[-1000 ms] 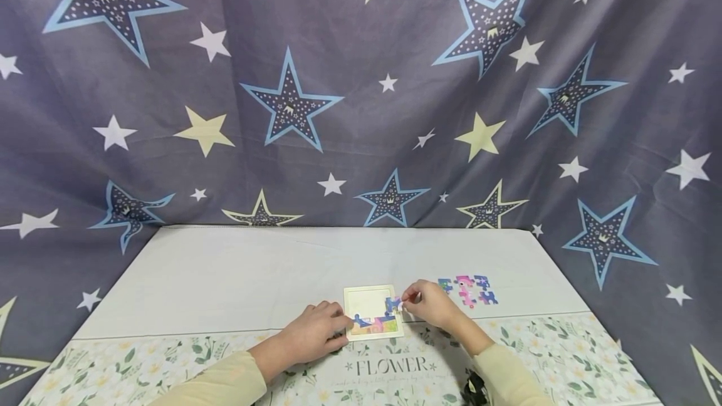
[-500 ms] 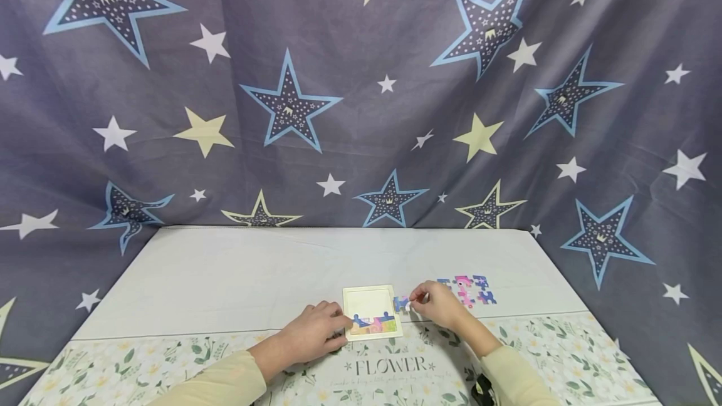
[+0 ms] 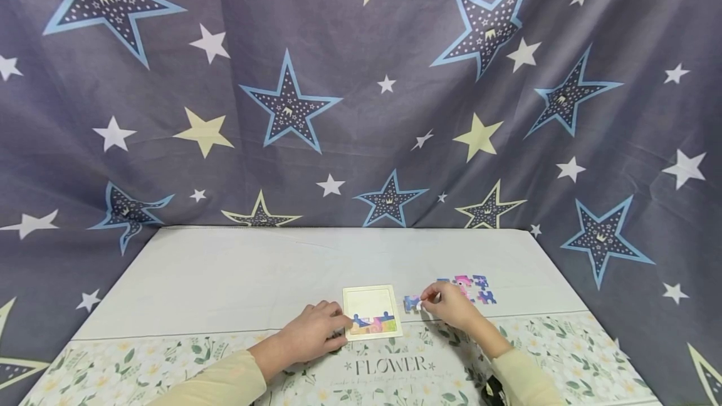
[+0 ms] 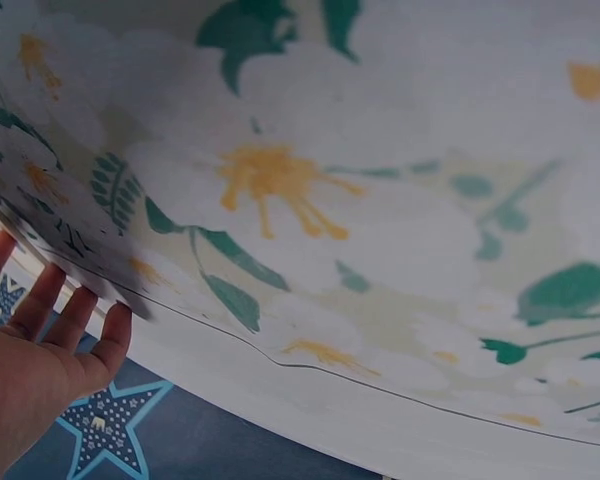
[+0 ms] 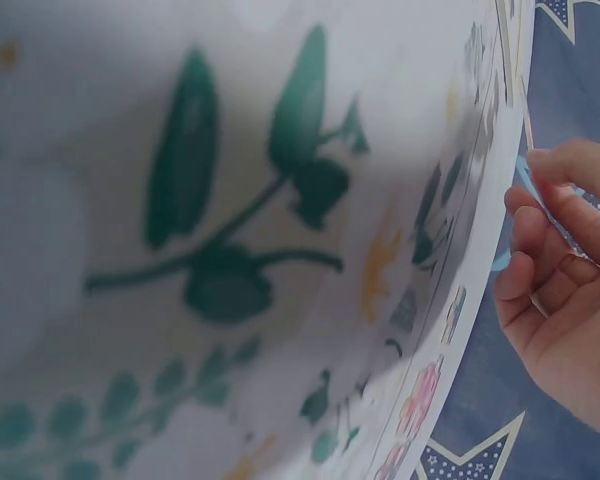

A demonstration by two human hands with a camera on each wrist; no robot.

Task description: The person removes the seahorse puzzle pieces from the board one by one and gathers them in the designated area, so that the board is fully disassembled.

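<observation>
R hand (image 3: pixel 449 304) pulled piece (image 3: pixel 412 303) off tray (image 3: pixel 369 296), now right of it, pinched; trial fit likely rejected. L hand (image 3: pixel 316 333) flat, steadying tray edge.

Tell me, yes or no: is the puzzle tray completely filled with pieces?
No. In the head view only the near strip of the puzzle tray holds coloured pieces; the rest shows bare board.

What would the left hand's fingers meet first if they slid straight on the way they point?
Likely the puzzle tray: the left hand rests at its left edge, fingers aimed right, probably already touching its assembled bottom row.
</observation>
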